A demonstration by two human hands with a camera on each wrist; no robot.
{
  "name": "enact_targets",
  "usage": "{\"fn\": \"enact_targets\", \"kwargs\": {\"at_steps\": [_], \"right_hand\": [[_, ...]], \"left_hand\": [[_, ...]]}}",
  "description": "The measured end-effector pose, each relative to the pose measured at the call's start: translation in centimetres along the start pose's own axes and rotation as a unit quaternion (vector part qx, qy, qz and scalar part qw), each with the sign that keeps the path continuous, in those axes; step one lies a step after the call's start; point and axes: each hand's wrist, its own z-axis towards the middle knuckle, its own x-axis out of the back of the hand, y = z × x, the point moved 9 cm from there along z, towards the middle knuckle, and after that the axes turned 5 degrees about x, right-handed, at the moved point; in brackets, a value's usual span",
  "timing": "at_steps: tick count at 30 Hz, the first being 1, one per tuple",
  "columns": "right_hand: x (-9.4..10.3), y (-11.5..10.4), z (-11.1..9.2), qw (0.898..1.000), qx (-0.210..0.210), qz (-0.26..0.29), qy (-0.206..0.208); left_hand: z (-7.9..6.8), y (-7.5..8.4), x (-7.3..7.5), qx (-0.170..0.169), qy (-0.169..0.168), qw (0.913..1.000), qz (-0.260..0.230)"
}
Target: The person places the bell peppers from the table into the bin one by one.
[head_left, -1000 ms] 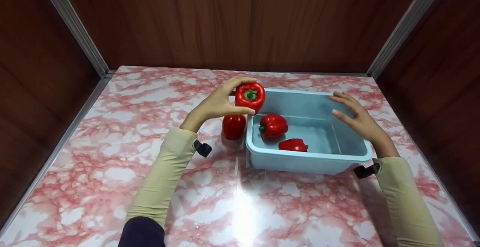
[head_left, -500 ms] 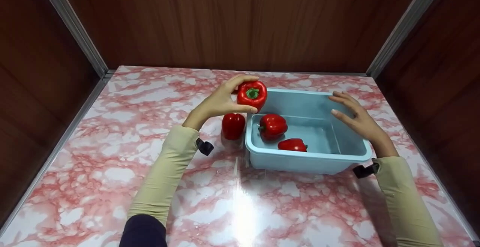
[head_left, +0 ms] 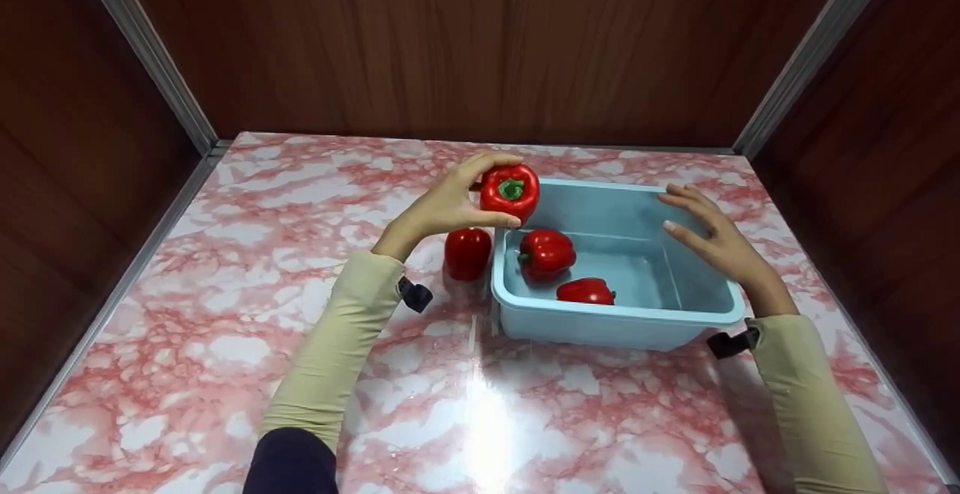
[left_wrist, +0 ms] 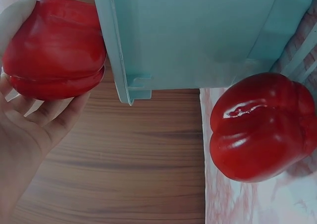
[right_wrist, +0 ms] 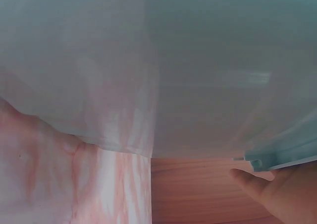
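Observation:
My left hand (head_left: 450, 198) grips a red bell pepper (head_left: 510, 193) between thumb and fingers, its green stem end turned toward the head camera. It is held up at the left rim of a light blue bin (head_left: 622, 312). A second red bell pepper (head_left: 468, 254) stands on the table just outside that side; the left wrist view shows this pepper (left_wrist: 260, 130) close to the bin wall. Inside the bin lie two more peppers, a larger one (head_left: 547, 254) and one (head_left: 586, 291) partly hidden by the front wall. My right hand (head_left: 716, 243), fingers spread, is at the right rim, holding nothing.
The table (head_left: 225, 344) has a pink and white marbled top. Brown wood-grain panels (head_left: 480, 44) close off the back and both sides, with metal strips at the corners. A bright glare lies on the tabletop in front of the bin.
My left hand has shifted slightly to the right, carrying the bell pepper a little further over the bin's left rim. The right hand, the bin and the other peppers look the same.

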Motion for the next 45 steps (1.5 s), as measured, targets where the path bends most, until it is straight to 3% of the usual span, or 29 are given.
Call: {"fn": "enact_targets", "kwargs": {"at_steps": [14, 37, 45], "right_hand": [[0.0, 0.1, -0.2, 1.000, 0.003, -0.006, -0.002], [-0.1, 0.4, -0.2, 1.000, -0.021, 0.000, -0.003], [-0.1, 0.0, 0.0, 1.000, 0.008, -0.001, -0.001]], "left_hand": [[0.7, 0.9, -0.5, -0.027, 0.001, 0.9996, -0.013], [1.8, 1.5, -1.1, -0.022, 0.003, 0.9997, -0.009], [2.2, 1.4, -1.5, -0.024, -0.010, 0.9996, -0.013]]}}
